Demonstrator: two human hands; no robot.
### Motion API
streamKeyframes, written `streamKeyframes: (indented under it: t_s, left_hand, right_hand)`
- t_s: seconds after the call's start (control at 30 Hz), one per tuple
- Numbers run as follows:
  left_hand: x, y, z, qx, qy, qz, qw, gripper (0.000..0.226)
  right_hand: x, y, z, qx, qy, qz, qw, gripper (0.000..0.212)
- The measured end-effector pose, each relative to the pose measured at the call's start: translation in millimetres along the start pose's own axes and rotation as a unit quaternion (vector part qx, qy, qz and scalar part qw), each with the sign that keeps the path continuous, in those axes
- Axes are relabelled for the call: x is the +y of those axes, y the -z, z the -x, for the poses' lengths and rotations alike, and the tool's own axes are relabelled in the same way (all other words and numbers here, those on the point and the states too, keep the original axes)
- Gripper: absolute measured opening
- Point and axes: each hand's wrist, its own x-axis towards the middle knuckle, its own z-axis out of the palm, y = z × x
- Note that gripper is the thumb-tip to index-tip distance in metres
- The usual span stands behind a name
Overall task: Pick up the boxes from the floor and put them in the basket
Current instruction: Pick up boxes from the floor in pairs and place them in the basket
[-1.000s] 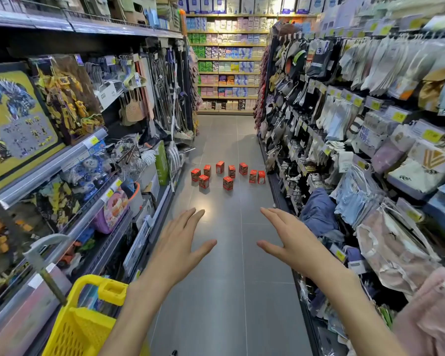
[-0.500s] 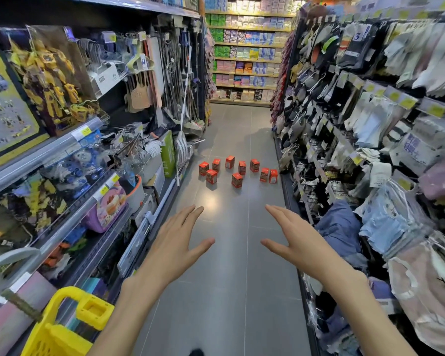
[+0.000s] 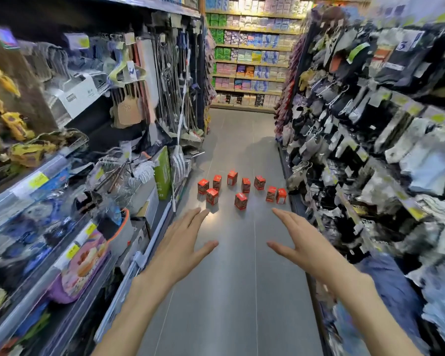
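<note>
Down the aisle, red boxes nearer than before, both hands spread open, empty, basket gone.

The shelves on both sides are smeared with blur — the toys and hanging packs cannot be told apart. Print on the red boxes is too small to read. Both arms are cut off at the bottom edge. The far shelf's packs are just tiny colored spots — no labels show.
</note>
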Motion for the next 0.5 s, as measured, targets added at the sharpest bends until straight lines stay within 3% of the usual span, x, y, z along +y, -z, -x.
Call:
streamKeyframes:
  t_s: [0.5]
  left_hand:
    - [-142.8, -82.9, -378.4, -0.030, -0.013, -0.011, 0.999, 0.072]
  right_hand:
    - [174.4, -47.9, -390.5, -0.012, 0.007, -0.022, 1.000, 0.080]
